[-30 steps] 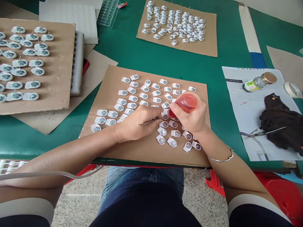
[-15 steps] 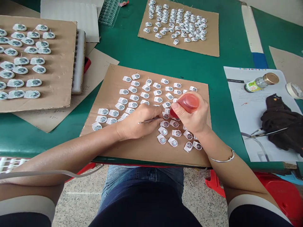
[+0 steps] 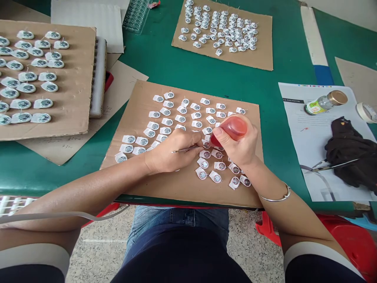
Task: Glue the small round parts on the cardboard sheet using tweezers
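Note:
My right hand (image 3: 243, 145) is wrapped round a soft red squeeze bottle (image 3: 234, 129), tilted with its narrow end down to the left. Beneath that end lie small white pieces (image 3: 219, 166) with round silvery-dark patterned faces, set out in loose rows on a cardboard sheet (image 3: 165, 188). My left hand (image 3: 179, 149) rests on the cardboard just to the left, fingers closed on a thin metal tool (image 3: 186, 149). The tool's far end and the bottle's tip meet near one piece, but fingers partly cover that spot.
Two more cardboard sheets with similar pieces lie at the left (image 3: 73, 86) and at the back (image 3: 179, 43) of the green table (image 3: 147, 55). To the right, a printed paper (image 3: 294, 118) carries a glass jar (image 3: 324, 103), black cloth (image 3: 350, 153) and scissors-like metal tool (image 3: 332, 166). A tape roll (image 3: 366, 113) sits nearby.

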### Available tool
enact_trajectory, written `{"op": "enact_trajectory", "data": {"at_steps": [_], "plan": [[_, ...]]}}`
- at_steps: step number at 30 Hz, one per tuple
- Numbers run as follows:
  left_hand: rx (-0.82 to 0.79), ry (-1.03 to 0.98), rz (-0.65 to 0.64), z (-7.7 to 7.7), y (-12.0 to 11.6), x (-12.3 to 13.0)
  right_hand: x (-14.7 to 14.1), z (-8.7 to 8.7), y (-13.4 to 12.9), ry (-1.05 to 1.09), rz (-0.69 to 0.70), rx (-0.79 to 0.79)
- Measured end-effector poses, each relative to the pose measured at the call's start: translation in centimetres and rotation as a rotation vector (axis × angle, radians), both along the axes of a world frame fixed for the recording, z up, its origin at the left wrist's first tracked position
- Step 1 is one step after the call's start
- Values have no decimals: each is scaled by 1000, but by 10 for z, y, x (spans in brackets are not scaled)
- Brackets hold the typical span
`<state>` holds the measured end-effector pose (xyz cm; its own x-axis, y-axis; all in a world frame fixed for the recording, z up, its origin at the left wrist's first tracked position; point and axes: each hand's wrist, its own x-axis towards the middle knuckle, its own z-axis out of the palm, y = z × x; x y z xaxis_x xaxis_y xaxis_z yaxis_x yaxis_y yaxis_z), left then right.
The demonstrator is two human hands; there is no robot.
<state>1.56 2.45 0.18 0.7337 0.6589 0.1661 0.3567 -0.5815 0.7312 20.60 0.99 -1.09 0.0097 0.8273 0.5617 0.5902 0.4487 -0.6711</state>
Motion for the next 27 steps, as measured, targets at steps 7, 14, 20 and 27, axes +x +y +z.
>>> {"op": "enact_trajectory", "data": {"at_steps": [7, 14, 20, 27], "plan": [[-11, 12, 7, -1, 0, 0, 1, -1, 1, 25, 2, 0], [-37, 21, 16, 1, 0, 1, -2, -1, 0, 50, 6, -10], [-71, 13, 74, 0, 1, 3, 15, 5, 13, 380, -31, -206], [-130, -25, 265, 23, 11, 14, 35, 38, 45, 627, 50, -255]]}}
